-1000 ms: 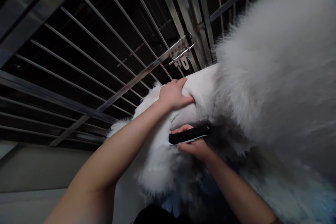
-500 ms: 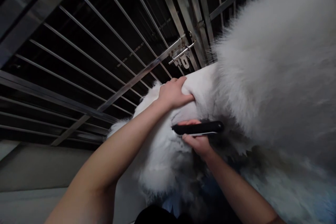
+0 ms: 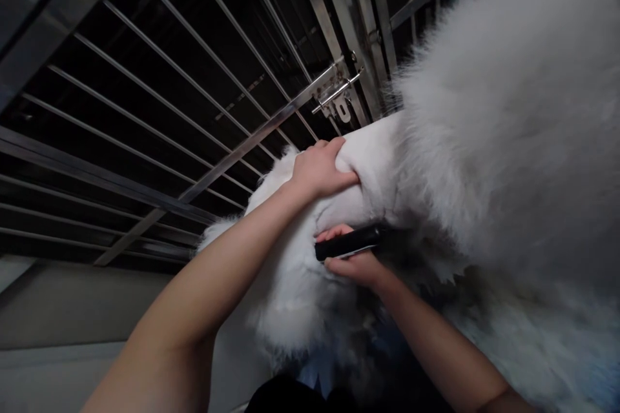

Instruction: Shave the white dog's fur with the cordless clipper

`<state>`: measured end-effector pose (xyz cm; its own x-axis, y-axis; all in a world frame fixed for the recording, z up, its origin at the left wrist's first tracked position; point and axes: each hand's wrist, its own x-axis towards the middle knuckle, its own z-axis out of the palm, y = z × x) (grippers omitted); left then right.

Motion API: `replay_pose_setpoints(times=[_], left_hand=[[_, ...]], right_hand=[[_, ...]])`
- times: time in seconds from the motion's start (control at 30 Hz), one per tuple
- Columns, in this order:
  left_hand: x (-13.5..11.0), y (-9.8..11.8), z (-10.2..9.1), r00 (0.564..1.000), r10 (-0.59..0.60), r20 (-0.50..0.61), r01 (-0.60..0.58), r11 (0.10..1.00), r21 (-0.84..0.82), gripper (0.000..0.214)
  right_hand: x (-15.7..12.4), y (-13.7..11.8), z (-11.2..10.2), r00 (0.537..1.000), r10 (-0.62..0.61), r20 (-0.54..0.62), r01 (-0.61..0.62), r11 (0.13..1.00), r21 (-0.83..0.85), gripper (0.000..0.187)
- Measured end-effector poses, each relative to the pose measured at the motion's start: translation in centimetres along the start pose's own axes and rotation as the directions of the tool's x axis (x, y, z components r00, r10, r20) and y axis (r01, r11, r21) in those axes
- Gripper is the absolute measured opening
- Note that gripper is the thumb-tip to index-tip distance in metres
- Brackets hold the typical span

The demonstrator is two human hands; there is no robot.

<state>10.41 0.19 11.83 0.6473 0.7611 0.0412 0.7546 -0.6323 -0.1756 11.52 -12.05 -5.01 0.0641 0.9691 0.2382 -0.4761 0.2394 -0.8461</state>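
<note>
A fluffy white dog (image 3: 504, 129) fills the right half of the view. My left hand (image 3: 320, 171) is closed on a fold of its white fur, pulling it up and to the left. Just below, my right hand (image 3: 356, 264) grips a black comb (image 3: 346, 242) with a pale lower edge, held flat against the coat. The comb's far end sinks into the long fur, so its teeth are hidden. Both forearms reach in from the bottom of the view.
Metal cage bars (image 3: 159, 97) with a sliding latch (image 3: 336, 98) stand behind the dog, at the left and top. A grey surface (image 3: 62, 310) lies at the lower left. Something dark (image 3: 285, 400) sits at the bottom edge between my arms.
My right hand drew the comb rightward into the fur, then brought it back left; it now sits a little lower and more buried. My left hand kept its grip in place.
</note>
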Motion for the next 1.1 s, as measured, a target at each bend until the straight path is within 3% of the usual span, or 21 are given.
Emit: replay_pose_setpoints(times=[0.07,0.1,0.2,0.27,0.4,0.57,0.73,0.8,0.9,1.0,1.03,1.1], left_hand=[[0.0,0.0,0.0,1.000,0.001,0.007,-0.001,1.000,-0.006,0.076],[0.0,-0.1,0.0,1.000,0.002,0.011,-0.002,1.000,-0.008,0.076],[-0.1,-0.1,-0.1,1.000,0.001,0.006,-0.001,1.000,-0.010,0.074],[-0.1,-0.1,-0.1,1.000,0.004,0.000,-0.004,1.000,-0.004,0.074],[-0.1,-0.1,-0.1,1.000,-0.004,0.011,0.003,1.000,0.005,0.074],[-0.1,-0.1,0.0,1.000,-0.002,-0.009,0.002,1.000,-0.002,0.074],[-0.3,-0.1,0.2,0.999,0.000,-0.033,0.001,0.999,0.032,0.072],[-0.6,0.0,0.3,0.996,0.021,-0.090,-0.015,0.997,0.069,0.068],[-1.4,0.0,0.1,0.986,0.077,-0.146,-0.061,0.992,0.113,0.063],[-2.8,-0.6,-0.5,0.981,0.190,-0.021,-0.187,0.975,0.117,0.073],[-3.3,-0.9,-0.7,0.969,0.240,0.059,-0.246,0.962,0.116,0.085],[-4.1,-1.8,-1.3,0.925,0.310,0.219,-0.340,0.933,0.115,0.113]], right_hand=[[0.0,0.1,0.0,0.993,0.066,0.101,-0.063,0.998,-0.030,0.030],[0.0,0.1,0.0,0.992,0.072,0.100,-0.070,0.997,-0.031,0.030],[0.0,0.2,-0.2,0.999,-0.015,-0.042,0.015,1.000,0.003,0.028],[0.1,0.2,-0.2,0.997,-0.046,-0.063,0.046,0.999,-0.005,0.027],[0.2,0.1,-0.4,0.991,0.067,0.116,-0.058,0.995,-0.083,0.030],[0.3,0.4,-0.5,0.992,-0.084,-0.088,0.079,0.995,-0.061,0.030],[-0.2,0.9,-0.3,0.989,0.080,0.128,-0.066,0.992,-0.110,0.032],[-0.4,1.1,0.2,0.999,-0.015,-0.033,0.012,0.997,-0.073,0.030],[-0.9,1.6,1.5,0.908,-0.156,-0.389,0.152,0.987,-0.041,0.029],[-1.5,2.1,2.6,0.924,-0.106,-0.368,0.109,0.994,-0.012,0.032],[-1.6,2.2,2.7,0.927,-0.103,-0.361,0.108,0.994,-0.005,0.032],[-1.8,2.3,2.9,0.891,-0.144,-0.431,0.162,0.987,0.005,0.033]])
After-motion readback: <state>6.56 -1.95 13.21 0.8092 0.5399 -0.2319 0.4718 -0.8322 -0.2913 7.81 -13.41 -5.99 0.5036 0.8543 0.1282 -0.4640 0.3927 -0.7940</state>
